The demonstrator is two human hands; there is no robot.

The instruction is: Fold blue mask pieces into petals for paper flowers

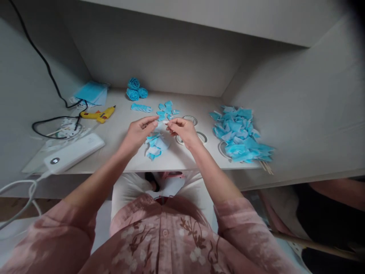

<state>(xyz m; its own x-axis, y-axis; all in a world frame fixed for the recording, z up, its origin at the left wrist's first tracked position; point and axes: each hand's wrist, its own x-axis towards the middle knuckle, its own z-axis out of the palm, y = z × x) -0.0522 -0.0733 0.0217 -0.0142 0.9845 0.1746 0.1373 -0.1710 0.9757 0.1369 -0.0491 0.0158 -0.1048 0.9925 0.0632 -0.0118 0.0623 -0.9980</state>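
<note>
My left hand [137, 132] and my right hand [184, 132] meet over the middle of the table, each with thumb and fingertips pinched together. Between them is a small pale piece of fabric [162, 125], white to light blue and partly hidden by the fingers. Small blue petal-like pieces [169, 106] lie just beyond my fingertips. Below the hands, nearer the table edge, is a little heap of blue and white scraps [155, 146]. White rings [202, 137], like tape rolls, lie around my right hand, partly covered by it.
Three blue rolled flowers [137, 91] and a folded blue strip [141, 108] lie at the back. To the left are blue face masks [90, 92], a yellow glue gun [99, 114], cords and a white power bank [75, 153]. A blue scrap pile [236, 131] with sticks [267, 167] is right.
</note>
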